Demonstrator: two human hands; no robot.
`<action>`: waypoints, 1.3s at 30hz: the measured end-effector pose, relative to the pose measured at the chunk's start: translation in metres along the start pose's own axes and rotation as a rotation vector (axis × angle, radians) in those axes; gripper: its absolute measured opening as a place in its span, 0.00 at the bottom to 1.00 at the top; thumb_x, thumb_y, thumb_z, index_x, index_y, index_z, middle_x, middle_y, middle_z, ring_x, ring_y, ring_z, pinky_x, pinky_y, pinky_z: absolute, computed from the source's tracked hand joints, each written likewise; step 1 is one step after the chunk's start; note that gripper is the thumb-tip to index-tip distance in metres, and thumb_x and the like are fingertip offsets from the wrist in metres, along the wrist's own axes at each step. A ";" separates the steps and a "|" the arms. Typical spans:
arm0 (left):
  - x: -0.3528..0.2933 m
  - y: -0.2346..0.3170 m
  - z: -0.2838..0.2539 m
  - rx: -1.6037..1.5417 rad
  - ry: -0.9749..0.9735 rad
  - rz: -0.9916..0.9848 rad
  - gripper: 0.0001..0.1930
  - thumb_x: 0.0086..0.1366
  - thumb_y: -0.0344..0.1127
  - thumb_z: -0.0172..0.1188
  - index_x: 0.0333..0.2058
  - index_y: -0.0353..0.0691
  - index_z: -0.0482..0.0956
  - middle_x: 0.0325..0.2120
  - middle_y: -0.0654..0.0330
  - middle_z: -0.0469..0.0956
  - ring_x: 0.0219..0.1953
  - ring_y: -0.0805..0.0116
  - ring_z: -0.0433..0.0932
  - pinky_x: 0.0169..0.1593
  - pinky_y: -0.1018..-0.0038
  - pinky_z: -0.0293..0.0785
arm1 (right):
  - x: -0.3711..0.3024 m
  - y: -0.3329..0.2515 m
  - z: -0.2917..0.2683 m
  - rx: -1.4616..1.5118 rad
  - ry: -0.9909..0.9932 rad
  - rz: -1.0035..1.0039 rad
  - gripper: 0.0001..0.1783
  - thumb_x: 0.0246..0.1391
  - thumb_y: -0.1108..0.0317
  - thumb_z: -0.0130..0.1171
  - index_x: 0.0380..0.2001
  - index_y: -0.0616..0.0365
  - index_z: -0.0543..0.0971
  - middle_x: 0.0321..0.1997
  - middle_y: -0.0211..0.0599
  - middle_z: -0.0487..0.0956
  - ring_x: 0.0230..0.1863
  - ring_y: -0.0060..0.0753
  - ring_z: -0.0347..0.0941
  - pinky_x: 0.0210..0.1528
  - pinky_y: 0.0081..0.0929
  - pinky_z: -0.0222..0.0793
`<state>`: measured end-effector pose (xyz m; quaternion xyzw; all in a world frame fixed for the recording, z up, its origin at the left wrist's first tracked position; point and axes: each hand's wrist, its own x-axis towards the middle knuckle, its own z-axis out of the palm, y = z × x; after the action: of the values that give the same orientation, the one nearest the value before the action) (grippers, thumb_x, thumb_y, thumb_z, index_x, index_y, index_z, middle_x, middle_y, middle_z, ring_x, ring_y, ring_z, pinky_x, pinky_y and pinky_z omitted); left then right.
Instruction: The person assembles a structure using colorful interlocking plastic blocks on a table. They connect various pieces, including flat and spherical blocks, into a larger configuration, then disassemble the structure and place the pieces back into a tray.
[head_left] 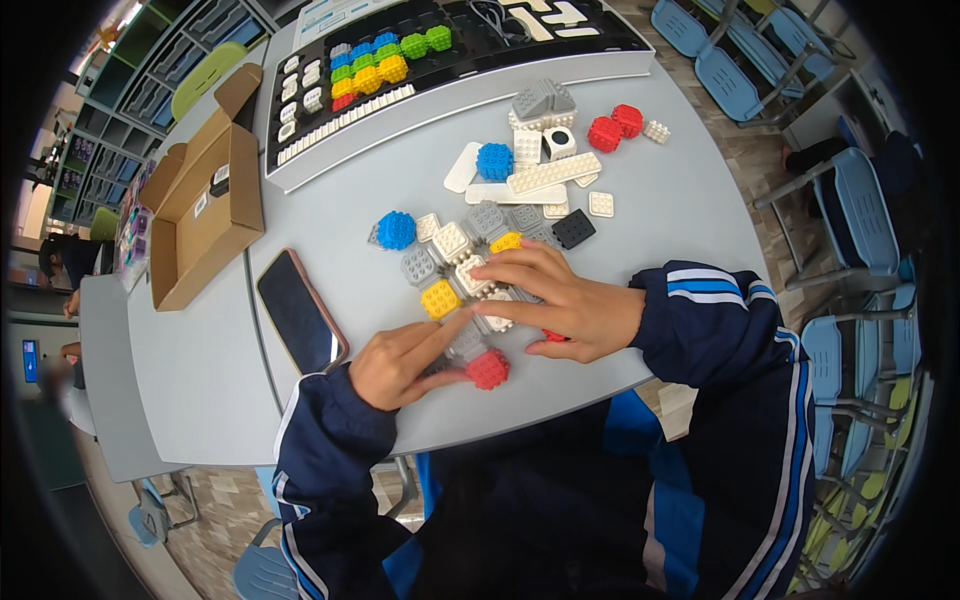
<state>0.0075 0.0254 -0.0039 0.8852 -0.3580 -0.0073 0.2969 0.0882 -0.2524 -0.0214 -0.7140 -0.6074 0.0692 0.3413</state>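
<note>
A flat assembly of studded building blocks, in grey, white and yellow (440, 299), lies on the table before me. My left hand (395, 362) grips its near left side, index finger reaching to the white blocks and thumb beside a red block (488, 370). From the right, my right hand (578, 305) holds the assembly with fingers laid across its white blocks (468, 273). Under that thumb a second red piece shows only in part. A blue block (397, 230) sits by the far left corner of the assembly, next to a white square block (427, 228).
Loose blocks and white strips (555, 173) are heaped beyond the assembly, with red blocks (606, 134) to the right. A sorted kit tray (470, 75) spans the back. Left are a phone (300, 310) and an open cardboard box (205, 215). Blue chairs (865, 200) stand right.
</note>
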 end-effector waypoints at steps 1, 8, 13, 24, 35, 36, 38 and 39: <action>0.000 0.000 0.000 -0.001 -0.002 0.003 0.40 0.54 0.41 0.72 0.63 0.32 0.68 0.27 0.53 0.76 0.27 0.58 0.78 0.33 0.65 0.76 | 0.000 0.000 0.000 0.003 0.000 -0.003 0.44 0.43 0.71 0.71 0.66 0.53 0.65 0.72 0.50 0.53 0.73 0.59 0.46 0.71 0.57 0.43; -0.002 0.001 -0.002 -0.008 -0.029 0.015 0.38 0.56 0.39 0.71 0.63 0.32 0.68 0.28 0.53 0.77 0.28 0.57 0.79 0.34 0.66 0.76 | 0.000 0.001 0.000 0.026 -0.009 -0.016 0.43 0.42 0.73 0.71 0.64 0.54 0.66 0.72 0.51 0.53 0.72 0.59 0.47 0.71 0.57 0.43; -0.001 0.002 -0.005 -0.060 -0.091 0.011 0.37 0.57 0.36 0.71 0.64 0.35 0.68 0.28 0.52 0.79 0.28 0.57 0.80 0.34 0.66 0.77 | -0.001 0.009 -0.004 0.061 -0.005 -0.047 0.42 0.42 0.74 0.70 0.63 0.52 0.69 0.71 0.48 0.58 0.72 0.56 0.51 0.72 0.56 0.45; -0.005 -0.003 -0.003 -0.261 0.173 0.085 0.30 0.59 0.35 0.69 0.58 0.29 0.73 0.29 0.50 0.81 0.25 0.59 0.81 0.32 0.73 0.76 | -0.002 0.003 -0.012 0.029 0.012 -0.016 0.41 0.43 0.68 0.71 0.64 0.51 0.71 0.71 0.48 0.61 0.70 0.51 0.56 0.71 0.55 0.45; -0.011 0.021 0.046 -0.591 0.448 -0.092 0.31 0.66 0.55 0.60 0.51 0.29 0.71 0.32 0.52 0.84 0.28 0.59 0.82 0.34 0.70 0.77 | 0.003 -0.026 0.016 -0.002 0.426 -0.115 0.27 0.43 0.47 0.75 0.36 0.57 0.78 0.33 0.29 0.76 0.35 0.34 0.69 0.46 0.36 0.57; -0.010 0.021 0.053 -0.538 0.447 -0.053 0.31 0.65 0.55 0.60 0.51 0.29 0.71 0.33 0.53 0.84 0.28 0.59 0.82 0.35 0.70 0.77 | 0.004 -0.026 0.016 -0.017 0.437 -0.117 0.29 0.43 0.44 0.75 0.34 0.57 0.78 0.32 0.28 0.75 0.34 0.33 0.68 0.44 0.35 0.56; -0.006 0.019 0.065 -0.430 0.446 0.025 0.32 0.64 0.55 0.61 0.52 0.30 0.70 0.35 0.54 0.84 0.29 0.59 0.82 0.35 0.69 0.77 | 0.007 -0.027 0.018 -0.082 0.436 -0.117 0.31 0.42 0.39 0.73 0.30 0.57 0.77 0.29 0.28 0.74 0.32 0.32 0.66 0.41 0.35 0.55; -0.006 0.025 0.064 -0.458 0.391 -0.014 0.33 0.64 0.56 0.61 0.53 0.31 0.69 0.37 0.56 0.84 0.29 0.61 0.77 0.40 0.68 0.71 | 0.008 -0.028 0.021 -0.131 0.424 -0.115 0.33 0.42 0.36 0.71 0.29 0.57 0.77 0.28 0.28 0.74 0.31 0.32 0.66 0.40 0.36 0.55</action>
<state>-0.0272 -0.0185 -0.0449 0.7823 -0.2768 0.0809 0.5522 0.0566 -0.2363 -0.0186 -0.6973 -0.5651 -0.1415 0.4176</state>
